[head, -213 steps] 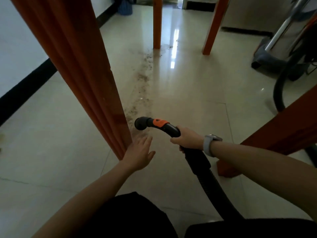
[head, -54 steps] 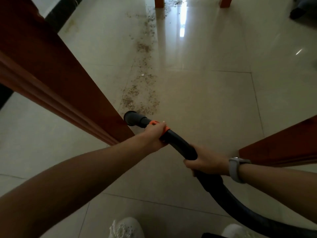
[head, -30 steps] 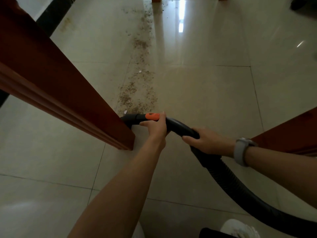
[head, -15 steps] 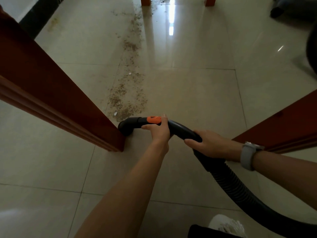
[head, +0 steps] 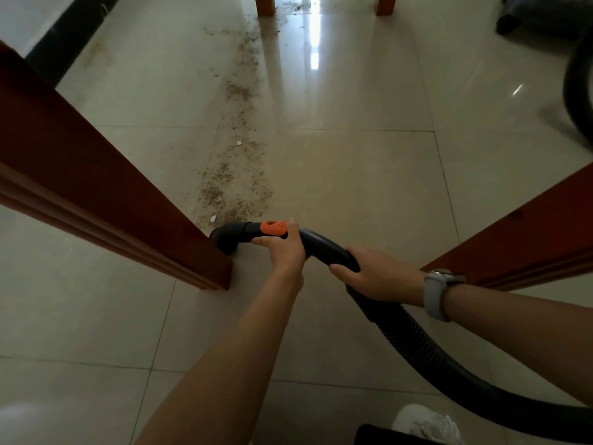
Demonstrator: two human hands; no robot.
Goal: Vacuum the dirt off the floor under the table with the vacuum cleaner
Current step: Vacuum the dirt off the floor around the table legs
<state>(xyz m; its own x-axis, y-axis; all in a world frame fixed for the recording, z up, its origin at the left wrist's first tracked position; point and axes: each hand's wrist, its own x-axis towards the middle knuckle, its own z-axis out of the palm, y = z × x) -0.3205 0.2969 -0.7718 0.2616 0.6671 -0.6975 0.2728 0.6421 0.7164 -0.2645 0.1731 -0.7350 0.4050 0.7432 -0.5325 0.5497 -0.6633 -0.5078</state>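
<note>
Underfoot, the floor (head: 369,200) is glossy cream tile with thin grout lines, catching a bright streak of reflected light. A ragged trail of dirt (head: 236,187), brown and granular with a few pale flecks, runs away from the viewer toward the far table legs (head: 265,4). Those legs and the near left leg (head: 106,187) are reddish-brown wood, square in section with grooved edges; another wooden leg (head: 519,239) slants in from the right.

The vacuum hose (head: 449,364) is black: ribbed and flexible low on the right, then a smooth, curved rigid handle (head: 324,244) bearing an orange slider (head: 274,228). Its long axis runs from lower right to upper left, arching over and ending in a short elbow-shaped nozzle (head: 228,239) that points down and left at the tile. The nozzle sits just beside the foot of the near left leg, at the near edge of the dirt.

The left hand (head: 282,248) grips the tube just behind the orange slider, fingers wrapped round it. The right hand (head: 378,277) holds the handle where it meets the ribbed section, fingers curled round it; a grey watch (head: 438,293) sits on that wrist. A white shoe (head: 423,425) shows at the bottom edge.
</note>
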